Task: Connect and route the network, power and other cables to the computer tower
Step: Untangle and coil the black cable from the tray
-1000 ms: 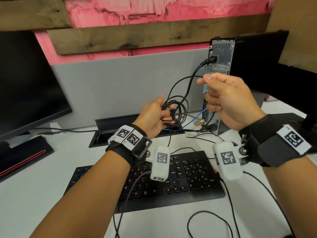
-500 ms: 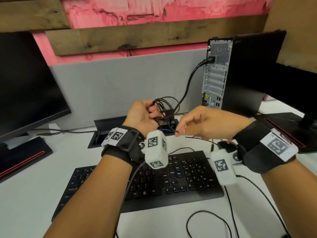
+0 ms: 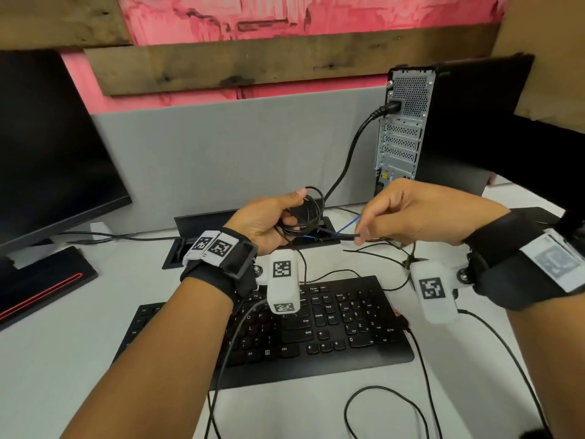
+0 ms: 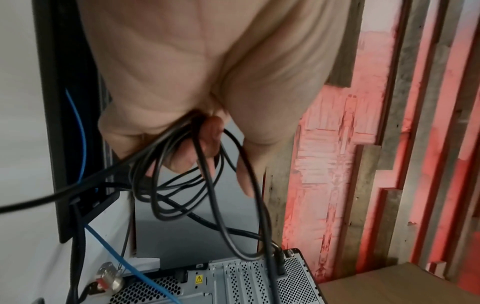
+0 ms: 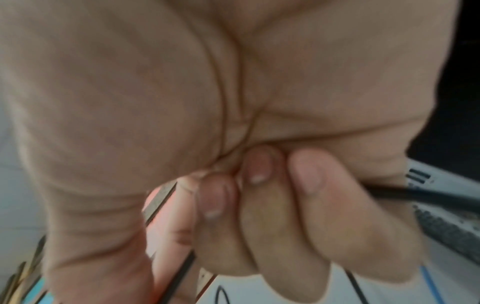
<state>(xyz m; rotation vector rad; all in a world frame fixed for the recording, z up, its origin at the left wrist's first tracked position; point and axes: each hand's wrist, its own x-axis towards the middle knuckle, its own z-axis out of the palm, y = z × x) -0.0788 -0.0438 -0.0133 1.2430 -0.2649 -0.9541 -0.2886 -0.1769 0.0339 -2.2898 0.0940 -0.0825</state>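
Note:
My left hand [image 3: 273,218] grips a coiled bundle of thin black cable [image 3: 311,210] above the desk's cable slot; in the left wrist view the loops of the bundle [image 4: 197,185] hang from my curled fingers. My right hand [image 3: 408,213] pinches a black cable strand [image 3: 340,233] that runs out of the coil, its fingers [image 5: 259,205] curled round it. The computer tower [image 3: 408,131] stands at the back right with its rear panel toward me. A thick black power cable [image 3: 354,153] is plugged in near its top. A blue network cable [image 3: 348,224] lies by the tower's base.
A black keyboard [image 3: 316,331] lies under my wrists with loose thin cables [image 3: 380,403] around it. A monitor [image 3: 47,147] stands at the left on a black base [image 3: 44,280]. The open cable slot [image 3: 196,236] sits in front of the grey divider [image 3: 237,147].
My right hand came down from beside the tower's rear panel to just right of the coil and now pinches a strand. My left hand has stayed low with the coil.

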